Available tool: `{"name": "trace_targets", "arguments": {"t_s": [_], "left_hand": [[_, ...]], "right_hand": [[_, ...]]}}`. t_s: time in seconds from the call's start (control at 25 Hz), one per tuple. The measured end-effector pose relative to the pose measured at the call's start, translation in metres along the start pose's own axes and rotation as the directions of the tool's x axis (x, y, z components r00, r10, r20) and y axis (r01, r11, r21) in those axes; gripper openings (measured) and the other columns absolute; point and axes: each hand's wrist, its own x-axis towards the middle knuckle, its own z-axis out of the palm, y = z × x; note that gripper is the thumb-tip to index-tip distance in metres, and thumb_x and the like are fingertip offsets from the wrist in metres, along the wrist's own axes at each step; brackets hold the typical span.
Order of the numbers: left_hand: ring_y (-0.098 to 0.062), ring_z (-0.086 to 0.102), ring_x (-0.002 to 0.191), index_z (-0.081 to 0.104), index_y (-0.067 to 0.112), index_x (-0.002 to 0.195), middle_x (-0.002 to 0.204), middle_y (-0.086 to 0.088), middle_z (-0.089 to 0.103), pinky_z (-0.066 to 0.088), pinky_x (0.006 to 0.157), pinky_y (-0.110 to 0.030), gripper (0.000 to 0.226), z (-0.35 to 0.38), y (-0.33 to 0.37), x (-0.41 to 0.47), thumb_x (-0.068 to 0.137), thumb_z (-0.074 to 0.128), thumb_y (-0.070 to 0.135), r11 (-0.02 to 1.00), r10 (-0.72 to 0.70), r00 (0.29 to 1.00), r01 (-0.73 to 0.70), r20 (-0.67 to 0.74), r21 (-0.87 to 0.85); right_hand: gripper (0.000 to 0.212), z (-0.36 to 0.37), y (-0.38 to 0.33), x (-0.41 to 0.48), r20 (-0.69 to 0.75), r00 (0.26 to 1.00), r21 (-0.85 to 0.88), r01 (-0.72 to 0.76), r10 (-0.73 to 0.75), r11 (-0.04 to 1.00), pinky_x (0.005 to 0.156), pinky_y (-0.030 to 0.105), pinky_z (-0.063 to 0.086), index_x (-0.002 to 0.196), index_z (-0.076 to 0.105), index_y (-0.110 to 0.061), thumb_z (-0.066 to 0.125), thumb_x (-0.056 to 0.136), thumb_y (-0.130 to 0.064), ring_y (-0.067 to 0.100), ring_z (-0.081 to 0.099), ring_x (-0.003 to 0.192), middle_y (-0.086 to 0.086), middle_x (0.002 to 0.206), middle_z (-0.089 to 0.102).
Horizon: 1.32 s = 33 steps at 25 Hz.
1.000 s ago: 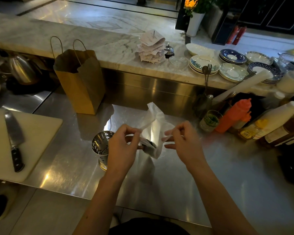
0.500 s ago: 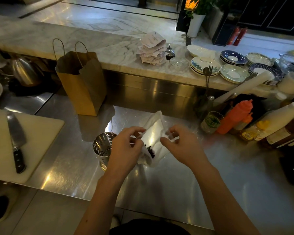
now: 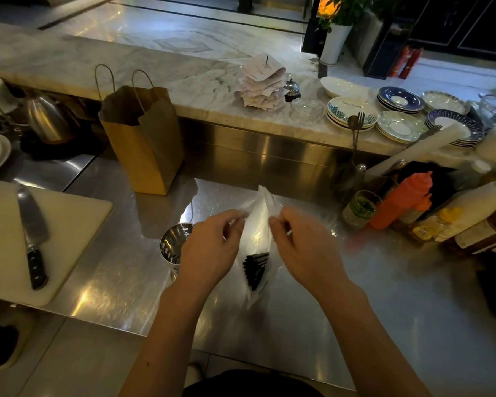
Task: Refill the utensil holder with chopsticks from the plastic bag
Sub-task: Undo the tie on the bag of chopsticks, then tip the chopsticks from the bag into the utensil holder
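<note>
The plastic bag (image 3: 258, 222) has spread wider at its mouth, baring more chopsticks (image 3: 255, 267). The left hand (image 3: 209, 250) and right hand (image 3: 307, 247) each pinch its limp, slippery film, seemingly at the rim, mid-worktop (image 3: 126, 267), beside the utensil holder (image 3: 173, 245). The stiff, light bundle looks best grasped by its exposed ends.

Brown paper bag w/ handles (image 3: 143, 138) upright on steel worktop (image 3: 384, 296); black-handled knife (image 3: 32, 236) on white cutting board (image 3: 69, 224); orange squeeze bottle (image 3: 404, 200) at right.
</note>
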Motion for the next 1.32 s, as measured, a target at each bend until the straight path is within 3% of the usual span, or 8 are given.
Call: {"name": "trace_targets", "arguments": {"t_s": [0.16,0.36,0.56,0.76,0.88,1.08,1.2,1.32], "left_hand": [[-0.008,0.056,0.060,0.069,0.029,0.121,0.087,-0.009,0.072,0.037,0.059,-0.013,0.026,-0.008,-0.013,0.002,0.100,0.053,0.029,1.000,0.007,0.997,-0.008,-0.076,-0.017],[-0.003,0.061,0.063,0.067,0.031,0.119,0.066,0.012,0.060,0.040,0.056,-0.005,0.028,-0.002,-0.008,0.002,0.094,0.058,0.039,0.988,-0.034,0.997,0.023,-0.075,-0.152],[-0.014,0.063,0.114,0.046,0.047,0.133,0.126,0.004,0.062,0.054,0.091,-0.032,0.067,0.005,-0.020,-0.006,0.073,0.068,0.068,0.838,-0.067,0.979,0.161,0.195,-0.521],[-0.008,0.043,0.136,0.031,0.046,0.142,0.144,0.015,0.044,0.041,0.106,-0.028,0.107,0.030,-0.040,-0.028,0.054,0.090,0.031,0.697,0.071,0.887,0.283,0.456,-0.659],[-0.004,0.056,0.121,0.055,0.043,0.115,0.118,0.018,0.063,0.047,0.099,-0.022,0.074,0.052,-0.040,-0.032,0.053,0.094,0.034,0.722,-0.127,0.943,0.301,0.309,-0.623],[-0.003,0.069,0.071,0.074,0.042,0.082,0.081,0.012,0.074,0.057,0.066,-0.022,0.029,0.061,-0.031,-0.021,0.077,0.078,0.013,0.666,-0.108,0.993,0.107,0.046,-0.738],[-0.005,0.067,0.070,0.075,0.034,0.087,0.082,0.006,0.074,0.054,0.060,-0.017,0.029,0.059,-0.034,-0.018,0.087,0.068,0.006,0.592,-0.024,1.000,0.030,0.020,-0.805],[-0.015,0.072,0.094,0.075,0.031,0.097,0.099,0.000,0.076,0.057,0.074,-0.024,0.025,0.060,-0.045,-0.020,0.077,0.074,0.016,0.444,-0.158,0.982,0.167,0.106,-0.880]], "right_hand": [[0.027,-0.016,0.023,0.008,-0.027,0.979,-0.030,-0.203,0.202,0.979,0.059,0.037,0.052,0.078,0.048,-0.021,0.045,0.099,-0.038,0.016,0.059,0.065,-0.001,0.071,0.060],[0.022,-0.017,0.017,0.008,-0.118,0.971,0.161,-0.186,0.206,0.969,0.059,0.041,0.056,0.083,0.051,-0.017,0.048,0.099,-0.031,0.017,0.063,0.063,0.003,0.073,0.063],[0.018,-0.022,-0.001,0.015,-0.129,0.944,0.475,-0.211,0.305,0.854,0.058,0.028,0.060,0.086,0.054,-0.017,0.052,0.098,-0.029,0.009,0.071,0.062,0.003,0.080,0.068],[0.013,-0.030,-0.015,0.025,-0.074,0.926,0.618,-0.249,0.370,0.746,0.069,0.045,0.061,0.090,0.055,-0.012,0.055,0.096,-0.023,0.028,0.072,0.080,0.014,0.090,0.066],[0.011,-0.033,-0.028,0.024,0.018,0.931,0.692,-0.275,0.365,0.667,0.070,0.043,0.062,0.091,0.055,-0.010,0.057,0.094,-0.020,0.028,0.073,0.080,0.016,0.092,0.067],[0.019,-0.039,-0.045,0.020,0.218,0.920,0.802,-0.360,0.327,0.477,0.064,0.032,0.061,0.098,0.056,-0.001,0.061,0.093,-0.018,0.025,0.075,0.075,0.017,0.090,0.071],[0.033,-0.043,-0.046,0.020,0.239,0.947,0.798,-0.318,0.215,0.512,0.067,0.030,0.060,0.097,0.057,-0.004,0.067,0.084,-0.033,0.021,0.074,0.079,0.013,0.090,0.072],[0.041,-0.048,-0.033,0.022,0.185,0.971,0.745,-0.240,0.152,0.623,0.069,0.027,0.059,0.098,0.059,-0.016,0.066,0.074,-0.049,0.014,0.072,0.082,0.004,0.092,0.070]]}}
